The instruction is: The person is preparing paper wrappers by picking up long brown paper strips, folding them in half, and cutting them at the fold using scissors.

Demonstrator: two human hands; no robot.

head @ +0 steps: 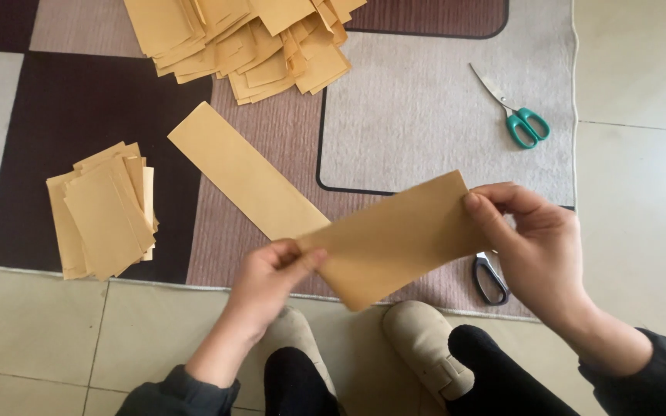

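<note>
Both my hands hold one rectangular sheet of tan paper in the air above the carpet's near edge. My left hand pinches its lower left end. My right hand pinches its upper right end. Beneath the sheet, a long tan paper strip lies flat on the carpet, partly covered by the held sheet.
A neat stack of tan paper pieces lies at the left. A large loose pile of tan papers sits at the top. Green-handled scissors lie at the upper right; black-handled scissors peek out under my right hand. My beige shoes rest on tiled floor.
</note>
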